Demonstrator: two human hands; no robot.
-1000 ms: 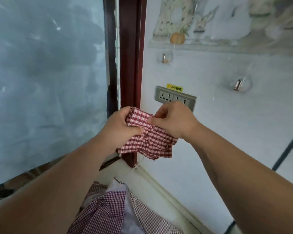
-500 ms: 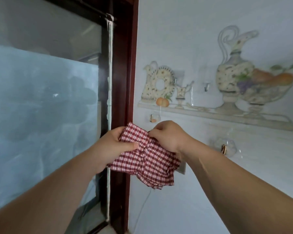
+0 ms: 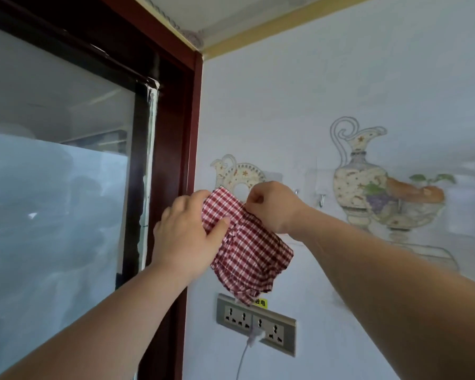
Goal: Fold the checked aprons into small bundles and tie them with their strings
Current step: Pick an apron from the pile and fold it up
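Hanging apron (image 3: 251,250) between both hands.

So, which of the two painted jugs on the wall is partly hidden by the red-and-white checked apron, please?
The left, ring-shaped painted jug: the red-and-white checked apron covers its lower part. The tall painted jug by the fruit stands clear of it.
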